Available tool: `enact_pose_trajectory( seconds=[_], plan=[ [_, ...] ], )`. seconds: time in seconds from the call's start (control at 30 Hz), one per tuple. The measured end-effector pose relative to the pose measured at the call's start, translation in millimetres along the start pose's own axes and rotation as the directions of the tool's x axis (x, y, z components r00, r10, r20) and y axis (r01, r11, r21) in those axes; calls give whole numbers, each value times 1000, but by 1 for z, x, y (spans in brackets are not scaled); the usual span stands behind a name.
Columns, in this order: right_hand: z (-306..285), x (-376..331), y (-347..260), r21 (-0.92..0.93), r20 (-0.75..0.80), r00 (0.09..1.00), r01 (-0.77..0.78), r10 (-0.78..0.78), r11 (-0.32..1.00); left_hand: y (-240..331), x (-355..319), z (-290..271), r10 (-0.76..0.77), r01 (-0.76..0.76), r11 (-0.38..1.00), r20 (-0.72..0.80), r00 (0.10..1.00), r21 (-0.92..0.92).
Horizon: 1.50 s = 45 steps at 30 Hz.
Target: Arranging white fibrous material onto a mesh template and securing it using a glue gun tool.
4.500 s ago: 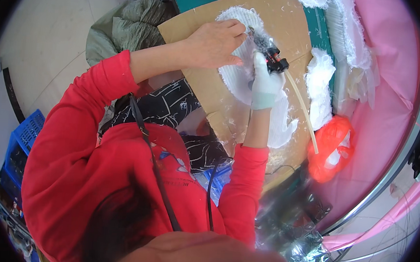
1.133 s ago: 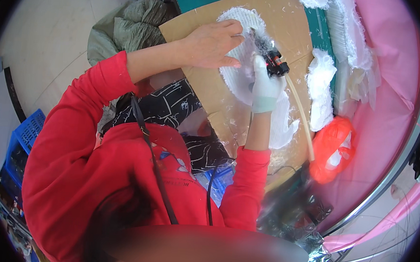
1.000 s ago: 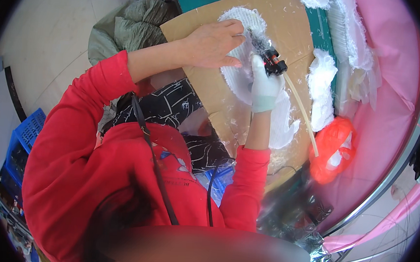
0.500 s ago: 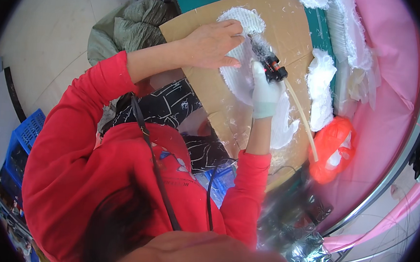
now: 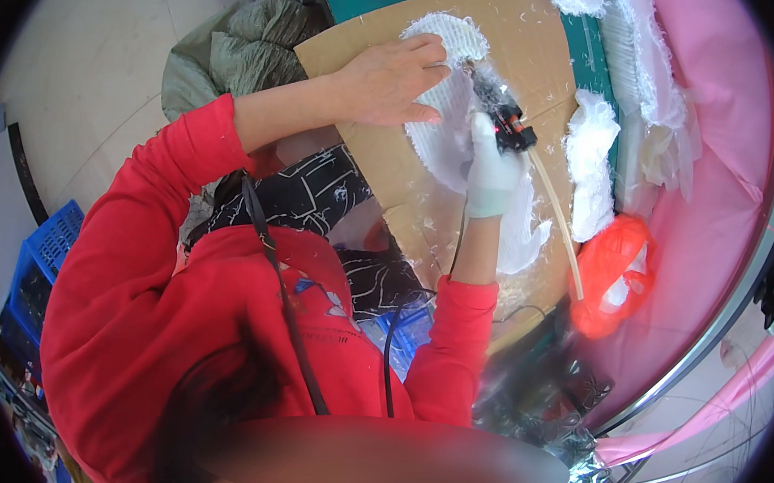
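Head view | left hand (image 5: 389, 82) flat, released, pressing white mesh piece (image 5: 441, 39) | gloved right hand (image 5: 492, 170) grasping black tool (image 5: 502, 115)

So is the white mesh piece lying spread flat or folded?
Spread flat: the white mesh piece lies open on the brown cardboard sheet, pinned under the bare left hand.

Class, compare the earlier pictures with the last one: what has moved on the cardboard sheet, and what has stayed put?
The gloved right hand and its black tool have shifted only slightly over the white mesh piece, the grip unchanged. The bare left hand stays pressed flat on the mesh. The cardboard sheet, the orange bag and the white scraps lie as before.
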State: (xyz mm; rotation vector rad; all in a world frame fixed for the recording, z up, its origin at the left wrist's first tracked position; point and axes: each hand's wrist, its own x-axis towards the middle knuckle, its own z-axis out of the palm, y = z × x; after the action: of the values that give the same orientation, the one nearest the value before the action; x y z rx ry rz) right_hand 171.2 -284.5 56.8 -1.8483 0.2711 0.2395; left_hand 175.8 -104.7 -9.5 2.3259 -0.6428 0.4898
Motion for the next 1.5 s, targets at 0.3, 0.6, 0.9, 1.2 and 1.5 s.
enact_pose_trajectory(
  seconds=[0.3, 0.6, 0.9, 1.2, 1.5],
  plan=[
    [-2, 9, 11, -72, 62, 991, 122, -118, 990, 7, -3, -8, -85, 75, 994, 116, 990, 85],
    [24, 30, 0, -63, -25, 976, 216, -218, 974, 7, -6, -4, -64, 58, 994, 68, 996, 89],
    [34, 35, -5, -102, 13, 975, 221, -221, 970, 7, -10, -1, -71, 69, 995, 25, 997, 77],
    [35, 31, -6, -84, 40, 977, 211, -208, 974, 9, -10, -2, -71, 69, 993, 21, 997, 91],
    [37, 25, -14, -235, 62, 986, 163, -153, 958, 10, -11, -2, -80, 78, 992, 19, 997, 96]
  ],
)
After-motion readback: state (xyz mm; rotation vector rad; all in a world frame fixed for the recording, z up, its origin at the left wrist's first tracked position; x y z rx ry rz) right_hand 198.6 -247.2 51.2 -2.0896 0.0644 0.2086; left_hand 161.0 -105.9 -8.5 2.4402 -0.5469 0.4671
